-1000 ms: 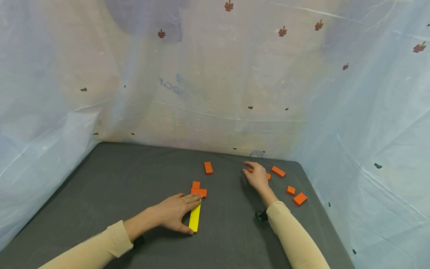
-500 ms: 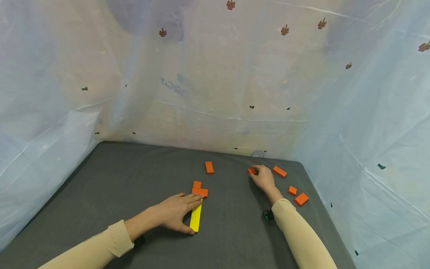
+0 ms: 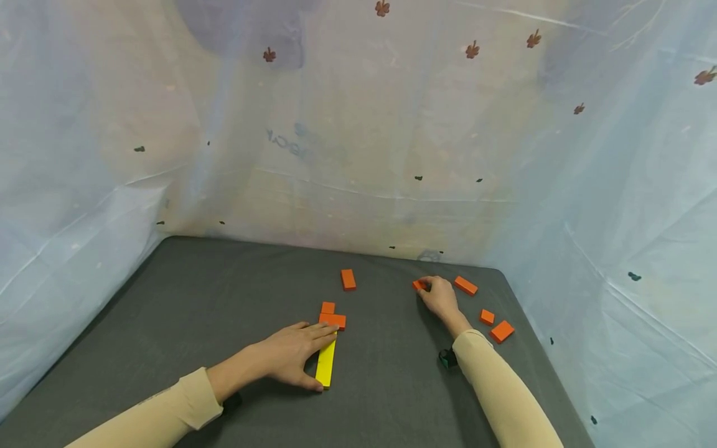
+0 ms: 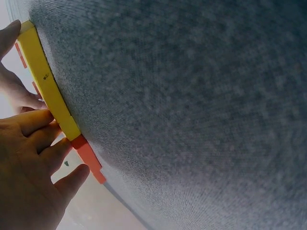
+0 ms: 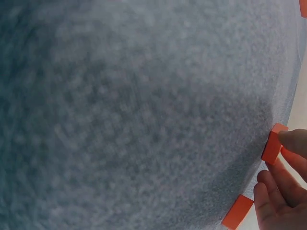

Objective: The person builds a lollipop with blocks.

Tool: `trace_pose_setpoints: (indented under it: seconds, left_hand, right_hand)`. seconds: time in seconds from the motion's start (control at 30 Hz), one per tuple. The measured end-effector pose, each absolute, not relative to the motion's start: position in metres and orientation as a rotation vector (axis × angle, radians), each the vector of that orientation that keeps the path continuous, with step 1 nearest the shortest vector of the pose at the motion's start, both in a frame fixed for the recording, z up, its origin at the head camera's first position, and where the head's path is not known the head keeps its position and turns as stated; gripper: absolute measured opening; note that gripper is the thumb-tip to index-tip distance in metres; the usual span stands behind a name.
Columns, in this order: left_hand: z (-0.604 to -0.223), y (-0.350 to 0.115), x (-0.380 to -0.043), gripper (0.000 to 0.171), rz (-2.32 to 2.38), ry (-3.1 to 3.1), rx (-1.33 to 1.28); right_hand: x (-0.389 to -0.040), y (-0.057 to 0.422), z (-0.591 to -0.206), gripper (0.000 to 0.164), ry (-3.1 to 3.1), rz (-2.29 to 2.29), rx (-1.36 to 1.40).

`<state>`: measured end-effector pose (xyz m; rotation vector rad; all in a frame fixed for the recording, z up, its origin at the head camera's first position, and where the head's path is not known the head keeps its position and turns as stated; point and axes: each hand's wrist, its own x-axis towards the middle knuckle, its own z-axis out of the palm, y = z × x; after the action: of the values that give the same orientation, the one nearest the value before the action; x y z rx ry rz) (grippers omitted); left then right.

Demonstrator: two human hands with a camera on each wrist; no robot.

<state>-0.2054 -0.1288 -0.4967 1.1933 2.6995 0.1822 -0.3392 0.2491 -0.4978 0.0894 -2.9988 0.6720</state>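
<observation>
1. Head view: left hand point(image 3: 288, 354) spans the yellow bar point(image 3: 325, 367) on the dark table point(image 3: 241, 280), fingers straight, thumb spread wide; right hand point(image 3: 440, 298) stretches farther forward, pinching an orange block point(image 3: 418, 285).
2. Left wrist view: thumb at one end of the bar, fingertips near the orange piece point(image 4: 88, 157) adjoining the other.
3. Right wrist view: narrow grip, thumb against the block.

Sheeted-off booth; wider premises undetermined.
Pale sheeting point(image 3: 347, 211) with brown leaf motifs point(image 3: 472, 50) hangs beyond and either side of left hand point(image 3: 294, 353) and right hand point(image 3: 440, 297); dark grey fabric-textured tabletop point(image 3: 235, 286) lies beneath both.
</observation>
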Motion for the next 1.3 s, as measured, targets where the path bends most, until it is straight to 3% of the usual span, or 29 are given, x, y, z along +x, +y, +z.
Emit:
trace_pose_setpoints:
  seconds: [0.5,1.3]
  left_hand:
    - [-0.498,-0.131,-0.205,0.105,0.195,2.697,1.191]
    - [-0.495,-0.129,-0.205,0.105,0.193,2.699,1.192]
  right_hand:
    - [-0.329,0.235,-0.491,0.033,-2.901,0.845,0.241]
    - [-0.3,0.16,-0.479,0.032,-2.861,0.853,0.731]
